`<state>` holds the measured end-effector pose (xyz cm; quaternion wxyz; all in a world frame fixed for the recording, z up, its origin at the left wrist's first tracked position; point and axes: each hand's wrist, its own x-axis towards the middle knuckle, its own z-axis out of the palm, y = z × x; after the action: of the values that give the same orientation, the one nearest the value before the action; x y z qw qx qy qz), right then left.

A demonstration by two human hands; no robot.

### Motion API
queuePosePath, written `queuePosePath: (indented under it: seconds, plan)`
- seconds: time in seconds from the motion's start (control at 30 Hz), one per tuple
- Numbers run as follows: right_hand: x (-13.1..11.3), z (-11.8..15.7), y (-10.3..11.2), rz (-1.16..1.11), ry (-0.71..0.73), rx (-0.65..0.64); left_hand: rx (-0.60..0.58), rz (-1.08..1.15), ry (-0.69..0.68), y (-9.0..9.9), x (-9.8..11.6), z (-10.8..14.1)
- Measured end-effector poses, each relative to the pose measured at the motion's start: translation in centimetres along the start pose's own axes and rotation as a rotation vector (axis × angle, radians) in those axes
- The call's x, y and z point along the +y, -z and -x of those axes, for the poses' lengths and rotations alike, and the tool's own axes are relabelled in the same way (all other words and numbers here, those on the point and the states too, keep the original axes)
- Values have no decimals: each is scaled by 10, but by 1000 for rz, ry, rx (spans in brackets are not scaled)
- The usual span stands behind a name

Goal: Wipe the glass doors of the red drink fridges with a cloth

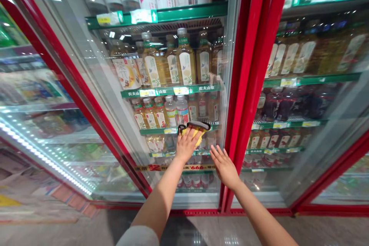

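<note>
My left hand [186, 145] presses a yellow cleaning cloth [197, 140] with a grey, dark-edged side flat against the glass door [173, 78] of a drinks fridge. Its fingers lie stretched over the cloth, and part of the cloth is hidden beneath them. Lower and to the right, my right hand [225, 167] is open, fingers spread, by the right edge of this door and the red door frame [245, 65]. It holds nothing; whether the palm bears on the glass or the frame I cannot tell.
Behind the glass, bottled drinks [184, 59] stand on shelves with green price strips [173, 90]. A second fridge door [288, 123] is at right. To the left, a lit shelf case [52, 153] looks blurred. Grey floor [230, 230] runs along the bottom.
</note>
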<state>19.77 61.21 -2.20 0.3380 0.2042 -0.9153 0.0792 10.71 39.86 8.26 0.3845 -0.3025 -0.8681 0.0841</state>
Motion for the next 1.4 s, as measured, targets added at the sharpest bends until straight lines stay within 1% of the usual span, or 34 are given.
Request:
queuePosePath:
  seconds: [0.07,0.13,0.17,0.2,0.27,0.33,0.4,0.43,0.5,0.6,0.67,0.7,0.77,0.87,0.93,1.0,1.1,1.17,1.27,1.33,1.4]
  plan:
    - [0,6,-3,-20,0,15,-7,-4,-16,-11,5,22]
    - [2,11,-4,-40,2,19,4,5,-95,-21,8,41]
    - [3,13,-4,-47,0,18,14,12,-134,-24,9,45]
    - [4,14,-3,-54,-2,16,26,19,-159,-25,10,44]
    - [6,14,0,-64,-10,14,53,30,-167,-23,15,28]
    - [8,13,3,-68,-18,16,85,37,-132,-17,21,5]
    - [8,12,7,-67,-23,23,98,45,-84,-13,27,-10]
    - [8,12,8,-67,-27,29,91,49,-63,-13,30,-11]
    - [8,14,12,-72,-32,43,60,57,-54,-17,34,-1]
    - [10,19,18,-90,-27,62,35,67,-139,-27,37,25]
    - [12,24,23,-93,-30,69,46,76,-212,-31,38,30]
    - [13,26,25,-88,-35,70,57,80,-240,-31,40,27]
    - [15,28,29,-72,-49,67,81,87,-280,-29,43,12]
    - [18,28,33,-51,-62,67,103,98,-280,-26,49,-9]
    - [18,27,35,-44,-72,70,98,96,-234,-27,53,-8]
    - [17,28,38,-36,-80,73,90,89,-199,-30,55,4]
    - [17,29,45,-15,-79,80,100,89,-245,-35,57,17]
    - [20,28,51,5,-80,88,119,101,-308,-35,59,11]
    - [27,24,58,36,-121,113,124,119,-338,-29,64,-13]
    - [32,19,60,37,-167,132,114,122,-292,-26,67,-22]
    - [35,16,59,21,-206,145,116,123,-228,-26,68,-20]
